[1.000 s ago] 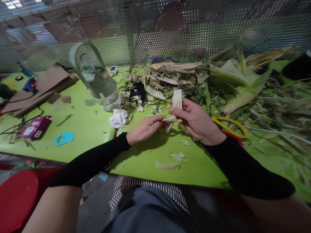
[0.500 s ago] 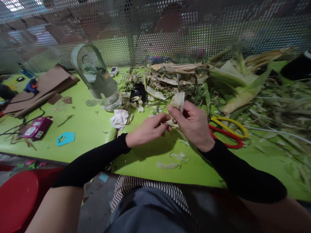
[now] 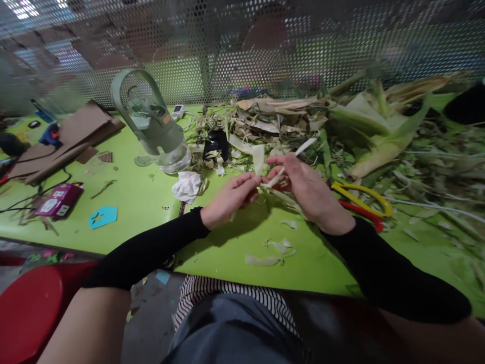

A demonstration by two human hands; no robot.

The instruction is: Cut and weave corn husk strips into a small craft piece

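Both hands meet over the middle of the bright green table [image 3: 144,202], closed on a pale, dry strip of corn husk [image 3: 261,159]. The left hand [image 3: 231,197] pinches its near end between thumb and fingertips, while the right hand [image 3: 306,189] grips the part that runs to the right, one thin sliver sticking out toward the far right. The strip looks partly split lengthwise, so the tearing seems under way, not finished. A few pale torn husk scraps [image 3: 265,259] lie near the table's edge. A large heap of green and tan corn husks [image 3: 359,131] remains at the far right, apparently unworked. Yellow-and-red scissors [image 3: 359,199] lie just right of the right hand.
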